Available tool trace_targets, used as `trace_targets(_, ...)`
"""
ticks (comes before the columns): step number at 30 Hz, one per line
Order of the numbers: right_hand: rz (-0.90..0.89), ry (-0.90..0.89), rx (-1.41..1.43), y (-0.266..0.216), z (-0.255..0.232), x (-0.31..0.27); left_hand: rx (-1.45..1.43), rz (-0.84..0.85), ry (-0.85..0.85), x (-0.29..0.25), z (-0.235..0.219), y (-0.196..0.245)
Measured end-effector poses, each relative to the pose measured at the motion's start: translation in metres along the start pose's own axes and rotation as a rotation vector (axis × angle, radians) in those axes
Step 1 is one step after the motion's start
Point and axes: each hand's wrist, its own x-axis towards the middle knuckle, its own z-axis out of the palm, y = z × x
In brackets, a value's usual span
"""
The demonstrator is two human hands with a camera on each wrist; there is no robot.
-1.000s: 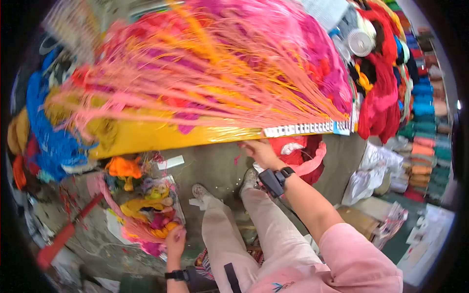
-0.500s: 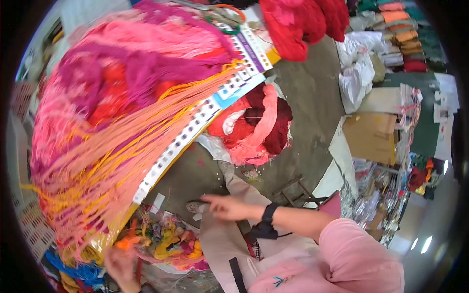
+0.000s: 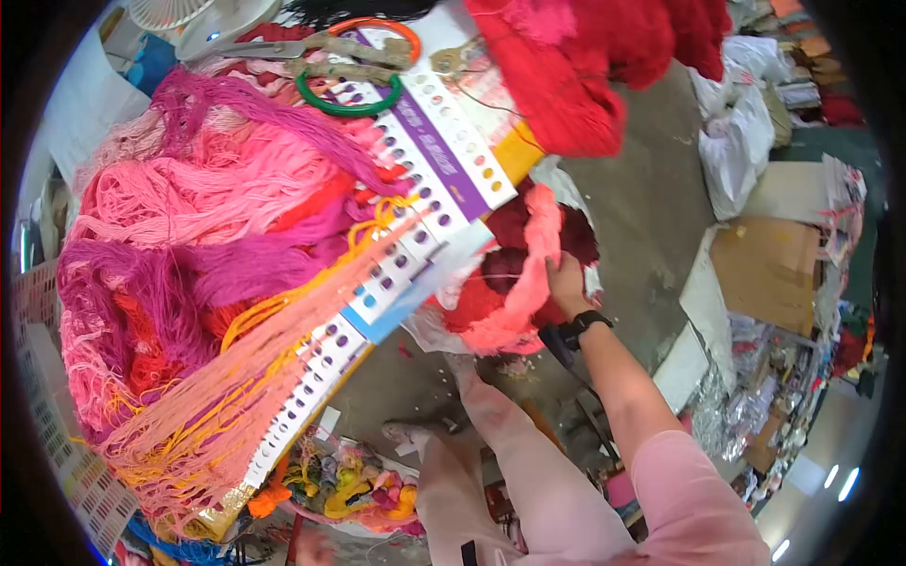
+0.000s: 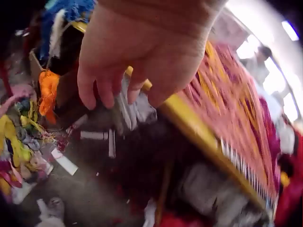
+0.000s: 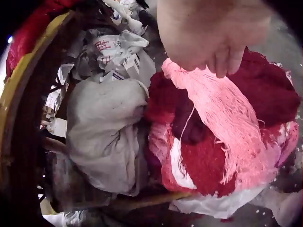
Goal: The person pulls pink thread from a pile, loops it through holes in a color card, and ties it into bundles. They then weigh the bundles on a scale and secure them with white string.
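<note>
My right hand [image 3: 568,286] is at the coral-pink yarn skein [image 3: 531,283], its fingers curled over the upper part. In the right wrist view, the skein [image 5: 227,113] narrows under the fingers of the right hand [image 5: 215,35] and spreads below over red and dark-red yarn [image 5: 203,163]. This yarn pile lies in a white bag [image 5: 213,205] beside the table. My left hand [image 4: 142,52] hangs with loose fingers and holds nothing, close to the yellow table edge [image 4: 189,120]; in the head view it is a blur at the bottom.
Pink, magenta and orange yarn [image 3: 208,217] covers the table, with strands threaded through white punched cards [image 3: 415,179]. Scissors [image 3: 349,61] with green and orange handles lie on top. Mixed yarn [image 3: 354,486] sits on the floor; white bags [image 3: 741,127] and cardboard [image 3: 764,274] stand right.
The view has swung toward the table's right end. My right hand has moved from beside the table edge and over my legs onto the pink skein. My left hand has dropped to the bottom edge.
</note>
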Motion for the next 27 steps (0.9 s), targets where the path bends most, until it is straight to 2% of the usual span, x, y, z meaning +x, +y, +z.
trace_targets(1, -0.004, -0.010, -0.050, -0.004, 0.005, 0.009, 0.042, 0.077, -0.076, -0.001, 0.006, 0.049)
trace_targets(2, 0.013, 0.082, -0.098, 0.006, 0.025, 0.017, -0.099, -0.032, -0.123, -0.006, 0.027, 0.047)
trace_targets(3, 0.045, 0.026, -0.070, 0.014, 0.036, 0.027, -0.246, -0.137, -0.162, -0.005, 0.048, 0.039)
trace_targets(4, 0.048, 0.033, -0.080, 0.019, 0.046, 0.034, -0.254, -0.159, -0.126, -0.003, 0.058, 0.039)
trace_targets(5, -0.018, 0.037, -0.232, 0.020, 0.048, 0.036, -0.273, -0.048, -0.116, -0.004, 0.067, 0.039)
trace_targets(6, -0.021, 0.080, -0.258, 0.021, 0.055, 0.037, -0.289, 0.056, -0.083, -0.008, 0.075, 0.041)
trace_targets(7, -0.029, 0.120, -0.272, 0.030, 0.063, 0.041, -0.301, 0.017, 0.001, -0.010, 0.076, 0.049)
trace_targets(8, -0.557, -0.051, -0.875, 0.081, 0.083, 0.072, -0.392, -0.197, -0.055, -0.008, 0.071, 0.060)
trace_targets(9, -0.534, -0.322, -1.182, 0.042, 0.052, 0.057, -0.504, -0.396, -0.122, -0.010, 0.071, 0.068)
trace_targets(10, -0.879, 0.066, -0.881, 0.046, 0.040, 0.043, -0.539, -0.414, -0.058, -0.015, 0.077, 0.070)
trace_targets(11, -0.926, 0.088, -0.852, 0.044, 0.037, 0.032, -0.583, -0.306, -0.030, -0.014, 0.081, 0.069)
trace_targets(12, -0.430, -0.102, -0.303, 0.010, -0.005, 0.006, -0.616, -0.186, -0.008, -0.011, 0.084, 0.070)
trace_targets(13, 0.072, -0.299, 0.236, -0.015, -0.034, -0.020, -0.636, -0.176, 0.028, -0.011, 0.089, 0.071)
trace_targets(14, 0.033, -0.212, 0.119, -0.016, -0.042, -0.041, -0.700, -0.179, -0.028, -0.010, 0.095, 0.073)
trace_targets(15, 0.061, -0.182, 0.305, 0.010, -0.027, -0.057, -0.761, -0.175, -0.091, -0.008, 0.098, 0.078)
trace_targets(16, 0.063, -0.210, 0.291, -0.005, -0.041, -0.085, -0.779, -0.149, -0.078, -0.008, 0.092, 0.092)
trace_targets(17, -0.047, -0.223, 0.361, -0.018, -0.053, -0.113, -0.692, -0.027, -0.054, -0.012, 0.078, 0.114)
trace_targets(18, 0.057, -0.450, 0.814, -0.021, -0.052, -0.136, -0.601, 0.093, -0.028, -0.016, 0.069, 0.128)
trace_targets(19, -0.109, -0.535, 0.618, -0.035, -0.070, -0.160, -0.615, 0.120, -0.016, -0.017, 0.067, 0.135)
trace_targets(20, -0.051, -0.617, 0.769, -0.055, -0.079, -0.187, -0.673, 0.246, 0.065, -0.019, 0.066, 0.140)
trace_targets(21, 0.022, -0.703, 0.761, -0.082, -0.094, -0.214, -0.730, 0.370, 0.141, -0.021, 0.066, 0.144)
trace_targets(22, -0.098, -0.828, 0.804, -0.078, -0.088, -0.232, -0.732, 0.509, 0.267, -0.022, 0.063, 0.150)
trace_targets(23, -0.193, -0.912, 0.708, -0.058, -0.071, -0.247, -0.747, 0.530, 0.266, -0.026, 0.057, 0.154)
trace_targets(24, -0.170, -1.073, 0.762, -0.095, -0.095, -0.270, -0.648, 0.580, 0.288, -0.034, 0.043, 0.160)
trace_targets(25, -0.198, -1.111, 0.746, -0.160, -0.142, -0.295, -0.546, 0.629, 0.311, -0.042, 0.035, 0.162)
trace_targets(26, -0.259, -1.197, 0.736, -0.160, -0.136, -0.312, -0.552, 0.651, 0.309, -0.046, 0.037, 0.160)
trace_targets(27, -0.271, -1.177, 0.737, -0.178, -0.145, -0.326, -0.447, 0.607, 0.512, -0.045, 0.041, 0.155)
